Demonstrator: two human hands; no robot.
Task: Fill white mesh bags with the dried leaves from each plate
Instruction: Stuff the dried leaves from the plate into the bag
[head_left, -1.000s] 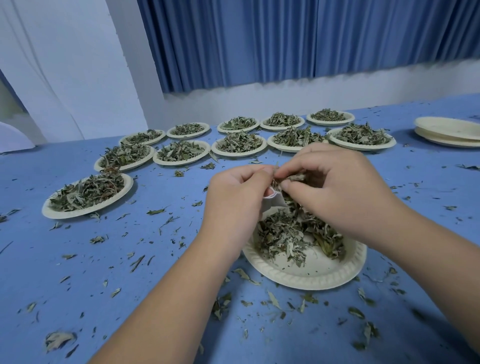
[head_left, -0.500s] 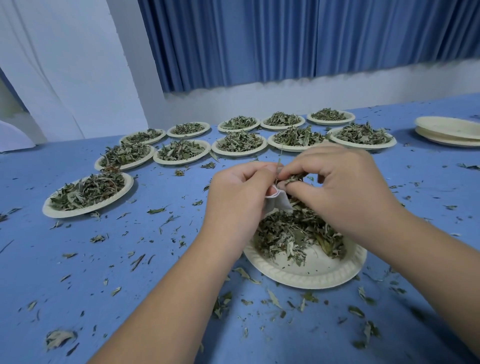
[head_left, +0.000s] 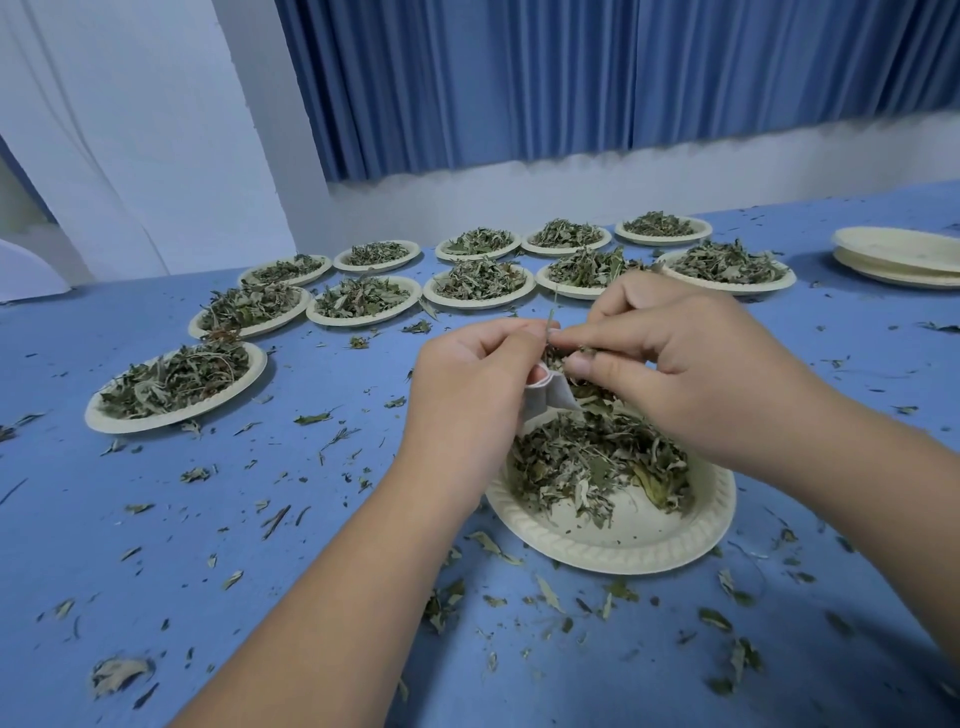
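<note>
Changed over the last second: thin stem (head_left: 551, 317) now standing upright between the fingertips of both hands, not showing earlier; both hands kept at the same spot above the near plate.

1. Left hand (head_left: 467, 384): fingers curled, thumb and forefinger pinching the rim of the white mesh bag (head_left: 550, 397). Forearm entering from the lower edge.
2. Right hand (head_left: 691, 374): fingers curled, thumb and forefinger pinching a small tuft of dried leaves (head_left: 587, 462) at the bag's mouth, fingertips touching those of the left hand.
3. White mesh bag: small, held off the tabletop, hanging below the left fingertips over the far left part of the near plate; mostly hidden behind the left hand, so fill level not readable.
4. Near plate (head_left: 623, 553): cream, ribbed rim, resting on the tabletop (head_left: 156, 519) under both hands. Loose heap of dried leaves on its far half, near half mostly bare.
5. Filled plates (head_left: 363, 299): two rows of five across the far side, each heaped with leaves; one more (head_left: 176, 384) set nearer, to the left.
6. Stack of empty plates (head_left: 904, 257): far right.
7. Leaf fragments (head_left: 311, 418): scattered over the blue tabletop, thickest around the near plate.
8. Blue curtain (head_left: 571, 78): behind the tabletop; white drape (head_left: 130, 130) to its left.
</note>
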